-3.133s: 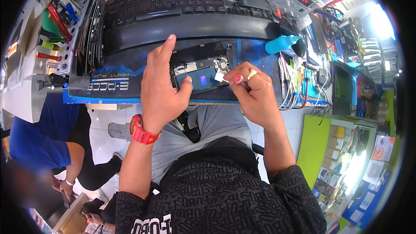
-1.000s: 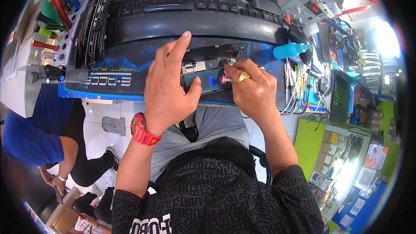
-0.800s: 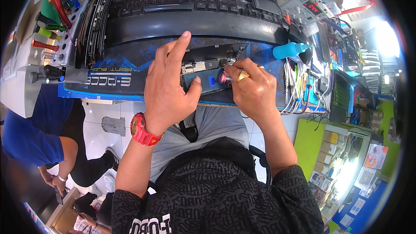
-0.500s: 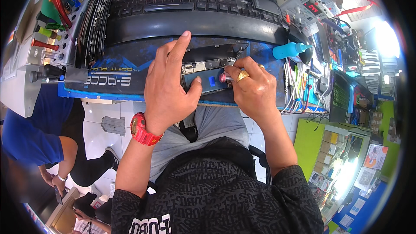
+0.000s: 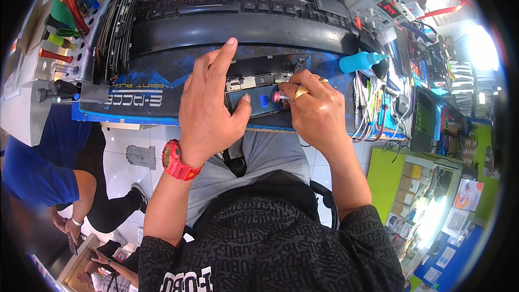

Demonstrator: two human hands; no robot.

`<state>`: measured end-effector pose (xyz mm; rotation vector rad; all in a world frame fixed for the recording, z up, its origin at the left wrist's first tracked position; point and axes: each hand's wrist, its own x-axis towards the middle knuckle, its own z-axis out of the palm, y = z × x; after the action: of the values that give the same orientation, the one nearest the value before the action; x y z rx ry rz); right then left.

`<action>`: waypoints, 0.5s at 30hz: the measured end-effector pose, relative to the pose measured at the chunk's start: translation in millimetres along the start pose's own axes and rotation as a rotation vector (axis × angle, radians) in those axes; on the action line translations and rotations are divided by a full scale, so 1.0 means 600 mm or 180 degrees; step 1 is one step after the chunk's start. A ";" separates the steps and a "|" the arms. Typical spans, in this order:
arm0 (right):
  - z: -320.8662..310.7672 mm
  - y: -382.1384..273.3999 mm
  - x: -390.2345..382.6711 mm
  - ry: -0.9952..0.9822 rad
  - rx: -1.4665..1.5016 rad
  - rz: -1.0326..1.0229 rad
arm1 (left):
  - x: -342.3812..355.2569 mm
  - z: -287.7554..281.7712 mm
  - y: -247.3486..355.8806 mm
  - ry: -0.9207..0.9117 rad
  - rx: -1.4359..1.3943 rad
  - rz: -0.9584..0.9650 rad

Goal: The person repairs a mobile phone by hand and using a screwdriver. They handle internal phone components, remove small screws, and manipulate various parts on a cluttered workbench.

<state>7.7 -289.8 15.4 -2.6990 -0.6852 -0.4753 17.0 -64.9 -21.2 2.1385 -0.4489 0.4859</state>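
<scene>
An opened phone [image 5: 265, 80] lies near the front edge of the work mat. Its inner metal parts and dark battery [image 5: 253, 102] with a blue tab are exposed. My left hand [image 5: 211, 103] covers its left end, gripping it between the thumb, resting on the battery, and the other fingers. The left index finger stretches away beyond the phone. At the phone's right end my right hand [image 5: 316, 103] pinches a small screwdriver [image 5: 276, 97] with a round reddish end. The fingers hide its tip. A black panel [image 5: 270, 63] lies along the phone's far side.
Behind the phone stands a large black keyboard [image 5: 238, 32]. A light-blue bottle [image 5: 357, 62] and bundled cables [image 5: 367, 103] are at the right, near a power supply [image 5: 378, 5]. Hand tools [image 5: 57, 54] fill a rack at the left. A person in blue [image 5: 43, 157] is at lower left.
Both hands stay almost in place. The screwdriver's reddish end has shifted very slightly. At lower left, another person's hands have moved.
</scene>
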 end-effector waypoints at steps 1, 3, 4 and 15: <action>-0.001 -0.001 0.001 -0.0007 -0.0008 0.0002 | 0.000 0.000 0.000 0.0003 -0.0001 0.0003; -0.001 -0.004 0.002 -0.0016 -0.0019 0.0006 | -0.001 0.000 -0.001 0.0006 0.0005 0.0013; -0.001 -0.004 0.003 -0.0026 -0.0028 -0.0002 | -0.001 -0.001 -0.001 -0.0036 0.0006 -0.0018; -0.004 0.000 0.003 -0.0114 -0.0017 -0.0122 | 0.001 -0.003 0.003 -0.0123 0.0037 -0.0060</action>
<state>8.8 -290.0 18.3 -2.7097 -0.7478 -0.4397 16.2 -64.1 -18.8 2.1647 -0.4482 0.4380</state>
